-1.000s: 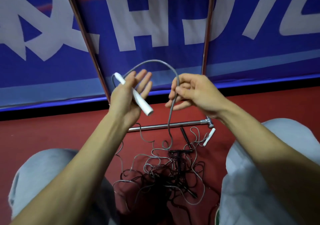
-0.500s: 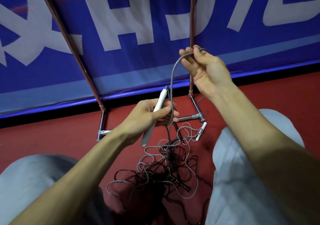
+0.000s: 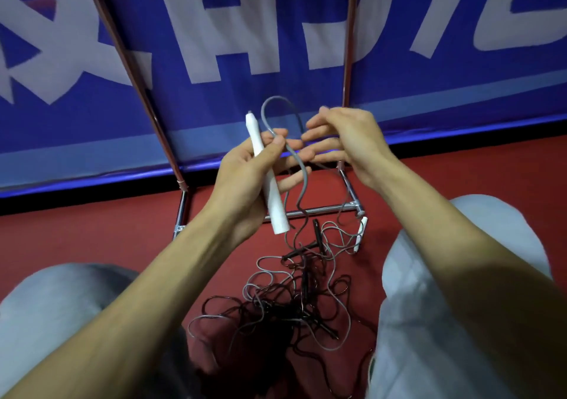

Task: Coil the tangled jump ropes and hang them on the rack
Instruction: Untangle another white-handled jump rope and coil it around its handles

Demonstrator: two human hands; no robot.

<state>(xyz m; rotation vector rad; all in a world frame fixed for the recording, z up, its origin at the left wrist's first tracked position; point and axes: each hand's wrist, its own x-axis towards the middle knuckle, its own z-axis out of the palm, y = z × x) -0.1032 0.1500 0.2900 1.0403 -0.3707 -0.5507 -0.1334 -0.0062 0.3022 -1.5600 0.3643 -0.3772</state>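
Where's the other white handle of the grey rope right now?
The second white handle lies on the red floor right of centre in the head view, beside the rack base's front right corner, above the tangled ropes.

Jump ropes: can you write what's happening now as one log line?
step: coiling grey rope | left hand: holds white handle, pinches loop | right hand: open beside loop | tangle: on floor | rack: bare

Right hand (image 3: 343, 140) lowered from its high pull, now beside left hand (image 3: 257, 177); grey rope (image 3: 302, 165) loop seemingly smaller.
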